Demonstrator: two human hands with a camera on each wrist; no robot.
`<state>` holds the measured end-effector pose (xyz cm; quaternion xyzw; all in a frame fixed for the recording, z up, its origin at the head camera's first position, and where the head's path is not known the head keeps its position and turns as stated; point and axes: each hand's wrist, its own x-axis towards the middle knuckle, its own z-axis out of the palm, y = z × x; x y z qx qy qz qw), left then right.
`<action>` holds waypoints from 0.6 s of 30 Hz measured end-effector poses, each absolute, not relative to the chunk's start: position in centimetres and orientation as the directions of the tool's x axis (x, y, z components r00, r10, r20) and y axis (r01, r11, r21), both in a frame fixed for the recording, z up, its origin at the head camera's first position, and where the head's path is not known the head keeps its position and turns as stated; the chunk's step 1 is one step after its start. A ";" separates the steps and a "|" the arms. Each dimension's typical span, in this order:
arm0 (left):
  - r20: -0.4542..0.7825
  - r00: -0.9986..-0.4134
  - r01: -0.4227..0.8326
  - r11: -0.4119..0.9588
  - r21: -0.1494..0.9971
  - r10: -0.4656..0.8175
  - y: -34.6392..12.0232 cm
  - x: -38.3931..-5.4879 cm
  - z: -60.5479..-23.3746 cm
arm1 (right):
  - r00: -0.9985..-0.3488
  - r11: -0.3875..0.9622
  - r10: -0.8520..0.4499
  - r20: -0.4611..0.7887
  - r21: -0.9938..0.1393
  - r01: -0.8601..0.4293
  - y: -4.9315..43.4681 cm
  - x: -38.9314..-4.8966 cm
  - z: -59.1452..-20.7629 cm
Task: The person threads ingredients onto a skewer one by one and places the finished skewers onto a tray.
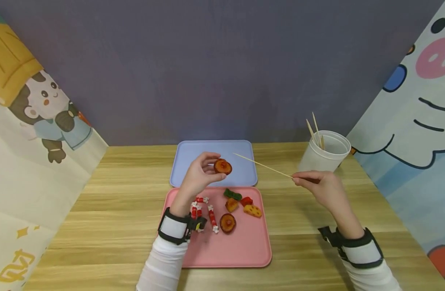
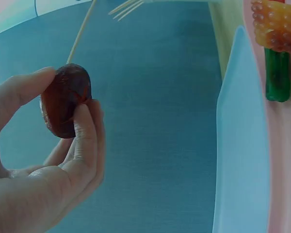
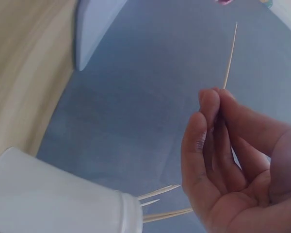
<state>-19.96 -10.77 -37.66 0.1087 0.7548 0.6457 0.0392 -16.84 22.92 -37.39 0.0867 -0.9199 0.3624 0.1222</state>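
My left hand (image 1: 198, 180) holds a brown toy mushroom cap (image 1: 223, 166) between thumb and fingers, above the blue tray (image 1: 186, 159). In the left wrist view the cap shows dark and glossy, with the thumb at one edge and fingertips at the other. Out to the right, my right hand (image 1: 322, 188) pinches a thin wooden skewer (image 1: 264, 165) near its rear end. The skewer's pointed tip faces left toward the mushroom, with a gap between them in the head view. A second mushroom cap (image 1: 227, 223) lies on the pink tray (image 1: 237, 254).
Also on the pink tray are a green piece (image 1: 232, 194), a corn piece (image 1: 231, 205), a red piece (image 1: 246, 201), a yellow piece with holes (image 1: 252, 210) and several red sticks with white ends (image 1: 213, 218). A white cup (image 1: 318, 159) with skewers (image 1: 314, 129) stands at back right.
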 end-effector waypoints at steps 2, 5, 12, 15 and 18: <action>0.078 -0.978 0.097 0.088 0.991 0.193 -10.8 -20.0 -37.5 | -0.951 0.715 -0.075 0.299 -0.649 -0.260 22.6 -16.8 -37.2; 0.093 -0.982 0.094 -0.007 0.996 0.162 -10.9 -20.1 -37.2 | -0.946 0.710 -0.080 0.315 -0.648 -0.276 22.3 -16.7 -36.9; 0.163 -0.978 0.119 -0.291 0.949 0.130 -10.9 -20.5 -36.8 | -0.931 0.699 -0.085 0.354 -0.645 -0.309 22.0 -16.4 -36.6; 0.176 -0.972 0.095 -0.427 0.899 0.154 -10.9 -20.6 -36.7 | -0.930 0.695 -0.084 0.358 -0.647 -0.312 21.7 -16.3 -36.3; 0.174 -0.967 0.051 -0.528 0.848 0.185 -10.9 -20.7 -36.6 | -0.932 0.698 -0.080 0.355 -0.648 -0.306 21.4 -16.2 -35.8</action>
